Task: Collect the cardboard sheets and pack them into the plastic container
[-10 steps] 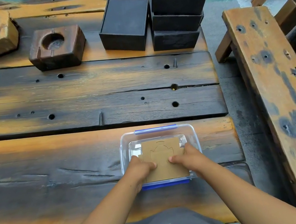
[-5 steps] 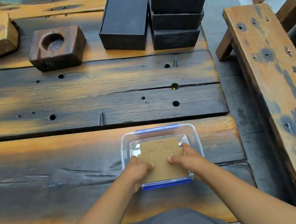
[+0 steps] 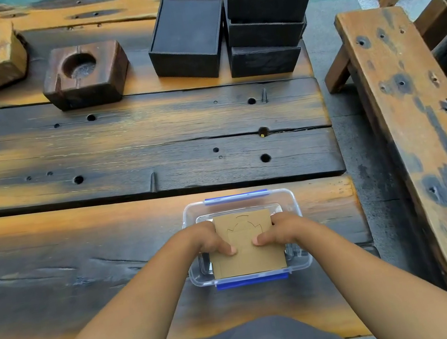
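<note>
Both hands, left hand (image 3: 208, 240) and right hand (image 3: 280, 230), have fingers closed on the side edges of the cardboard sheets (image 3: 246, 246), thumbs pressed on top, holding the flat brown stack inside the clear plastic container (image 3: 295, 207) at the near edge of the bench (image 3: 83, 250). Packing looks nearly done: sheets sit in the tub, no loose ones visible, lid closing may remain. Bench is rough, charred orange planks; farther off, two holed wooden blocks (image 3: 84, 74) and matte black boxes (image 3: 186, 37)
</note>
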Motion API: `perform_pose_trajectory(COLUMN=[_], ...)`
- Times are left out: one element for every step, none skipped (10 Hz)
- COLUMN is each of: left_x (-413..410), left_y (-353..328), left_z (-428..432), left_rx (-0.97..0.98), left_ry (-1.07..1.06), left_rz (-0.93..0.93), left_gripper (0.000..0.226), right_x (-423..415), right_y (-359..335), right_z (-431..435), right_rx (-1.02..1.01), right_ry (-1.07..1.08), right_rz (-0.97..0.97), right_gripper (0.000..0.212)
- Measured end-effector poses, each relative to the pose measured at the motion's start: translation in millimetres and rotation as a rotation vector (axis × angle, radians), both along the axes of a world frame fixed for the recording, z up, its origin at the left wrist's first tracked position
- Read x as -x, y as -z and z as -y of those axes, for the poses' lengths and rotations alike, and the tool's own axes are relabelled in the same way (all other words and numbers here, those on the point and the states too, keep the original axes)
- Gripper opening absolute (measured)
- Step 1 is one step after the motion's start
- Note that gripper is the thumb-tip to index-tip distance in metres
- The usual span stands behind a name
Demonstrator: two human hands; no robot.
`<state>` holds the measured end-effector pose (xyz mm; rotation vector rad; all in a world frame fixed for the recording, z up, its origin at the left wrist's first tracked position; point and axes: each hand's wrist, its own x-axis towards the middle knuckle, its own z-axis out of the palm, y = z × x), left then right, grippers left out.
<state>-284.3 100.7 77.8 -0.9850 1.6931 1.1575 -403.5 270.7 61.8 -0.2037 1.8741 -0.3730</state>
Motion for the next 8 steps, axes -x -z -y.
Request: perform_pose_trajectory(left_x=[-3, -4, -4, -3, -3, -7, -10, -16], left_y=[8, 13, 15, 12, 8, 4, -3, -8], left_z=[-2, -6, -10, -14, -17, -23, -32, -49], left_rx=[0.028, 0.121, 0.194, 0.247, 0.283, 0.320, 0.391, 0.472], left_ry=[0.032, 0.107, 0.164, 0.223, 0.260, 0.225, 0.158, 0.104], left_rz=[0.006, 0.001, 0.004, 0.030, 0.026, 0.019, -0.033, -0.057], left_gripper=[0.072, 0.073, 0.077, 0.081, 0.079, 0.074, 0.074, 0.099], right_x=[-2, -4, -6, -9, -12, -16, -24, -39], right_y=[2, 8, 16, 21, 23, 21, 17, 13], right_z=[1, 3, 2, 0, -1, -1, -4, -4], right_rx=[-0.014, -0.062, -0.057, -0.031, -0.016, -0.018, -0.022, -0.004], right_ry=[-0.091, -0.199, -0.203, -0.172, -0.158, -0.140, -0.116, -0.090], right_rz=[-0.023, -0.112, -0.150, -0.167, -0.219, -0.255, -0.325, -0.471], right_gripper=[0.079, 0.092, 0.096, 0.096, 0.095, 0.086, 0.077, 0.083])
